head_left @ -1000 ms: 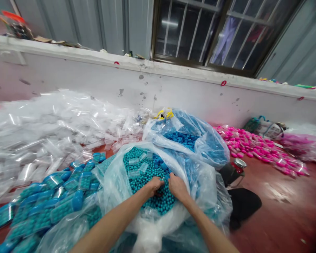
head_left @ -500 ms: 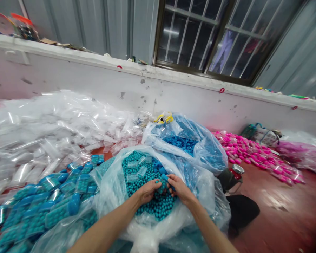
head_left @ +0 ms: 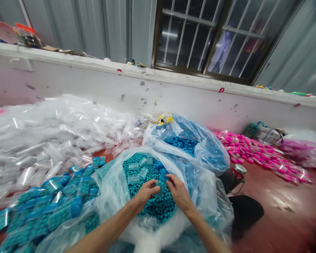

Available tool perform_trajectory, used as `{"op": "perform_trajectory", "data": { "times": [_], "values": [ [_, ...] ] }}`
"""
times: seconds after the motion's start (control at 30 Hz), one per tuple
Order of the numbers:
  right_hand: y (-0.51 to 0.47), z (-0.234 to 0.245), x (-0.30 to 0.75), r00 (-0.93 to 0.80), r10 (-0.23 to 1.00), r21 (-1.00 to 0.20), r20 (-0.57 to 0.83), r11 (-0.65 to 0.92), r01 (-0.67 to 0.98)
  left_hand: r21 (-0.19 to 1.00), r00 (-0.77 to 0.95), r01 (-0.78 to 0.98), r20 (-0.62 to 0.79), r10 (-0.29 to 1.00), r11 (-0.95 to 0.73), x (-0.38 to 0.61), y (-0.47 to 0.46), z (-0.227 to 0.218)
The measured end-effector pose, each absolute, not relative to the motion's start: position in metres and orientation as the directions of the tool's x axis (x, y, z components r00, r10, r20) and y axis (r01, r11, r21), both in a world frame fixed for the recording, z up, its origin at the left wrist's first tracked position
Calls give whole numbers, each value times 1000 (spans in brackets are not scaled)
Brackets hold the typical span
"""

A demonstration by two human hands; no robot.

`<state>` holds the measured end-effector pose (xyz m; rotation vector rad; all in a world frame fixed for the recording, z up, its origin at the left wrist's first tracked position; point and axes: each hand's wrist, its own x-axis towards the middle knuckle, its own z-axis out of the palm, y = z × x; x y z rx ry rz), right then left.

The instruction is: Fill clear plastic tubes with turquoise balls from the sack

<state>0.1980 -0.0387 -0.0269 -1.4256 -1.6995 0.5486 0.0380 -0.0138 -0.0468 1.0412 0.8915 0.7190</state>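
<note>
A clear plastic bag (head_left: 112,182) holds a heap of small teal balls (head_left: 158,209), with several small clear containers (head_left: 133,179) and blue caps (head_left: 159,167) lying on top. Over the heap, my left hand (head_left: 146,193) has thumb and fingers closed around a small clear container (head_left: 161,188) with teal inside; its edges blur into the balls behind. My right hand (head_left: 178,192) is just to the right of that container, its fingers bent and apart, fingertips close to the blue caps. I see nothing held in it.
Filled teal containers with blue caps (head_left: 64,211) are piled at left, before a heap of clear containers (head_left: 42,130). Behind stands a bag of blue caps (head_left: 184,146). Pink pieces (head_left: 260,154) and a jar with a metal lid (head_left: 239,170) are on the right.
My right hand's fingers have spread and come off the blue cap they held against the container. My left hand stays at nearly the same spot. The view has shifted slightly.
</note>
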Motion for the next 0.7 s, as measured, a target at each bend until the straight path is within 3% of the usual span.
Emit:
{"op": "perform_trajectory", "data": {
  "times": [0.13, 0.47, 0.6, 0.7],
  "values": [
    [-45, -29, 193, 13, 911, -725, 411, 319, 610, 952, 438, -153, -175, 882, 265, 35, -20, -44],
    [-59, -23, 184, -142, 845, -617, 516, 481, 623, 935, 555, -139, -200, 808, 327, 35, -37, -35],
    [-64, -18, 182, -181, 813, -516, 553, 505, 692, 909, 546, -207, -199, 814, 361, 35, -41, -31],
    [-68, -16, 182, -197, 789, -531, 582, 552, 643, 880, 532, -285, -184, 827, 379, 32, -41, -31]
  ]
}}
